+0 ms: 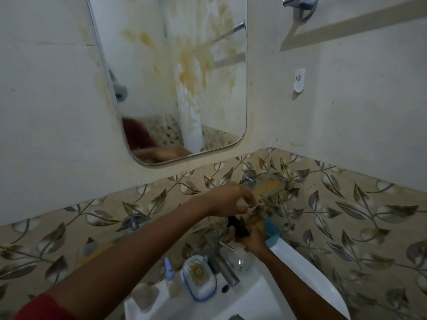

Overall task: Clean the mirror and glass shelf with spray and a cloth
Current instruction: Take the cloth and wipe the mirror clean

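White ceramic basin [261, 294] sits nearest, at the bottom edge, its back ledge crowded. Counted on it: one small clear bottle with a blue cap [171, 278], one white soap box with a blue rim [199, 278], one grey metal tap [219, 262]. No readable lettering on any of them.

Two bare forearms cross above the basin; a red sleeve [44, 308] shows at the lower left corner. Right hand [254, 241] has its fingers wrapped around the neck of one clear spray bottle [241, 257] with a black trigger head [236, 226], held over the tap. Left hand [228, 199] is just above it, fingers pinched together by a blurred patterned item; what they grip cannot be told. One blue container [273, 229] sits behind the right hand.

Glass shelf [265, 184] is fixed to the leaf-patterned tile band beyond the hands, smeared yellow-brown, its right end free.

Mirror [175, 77], one, round-cornered, hangs above, streaked with yellow-brown stains. Bare wall lies open on both sides of it. One white wall hook [299, 82] carries a small round emblem, not legible. One chrome rail bracket [300, 3] sits at the top edge.
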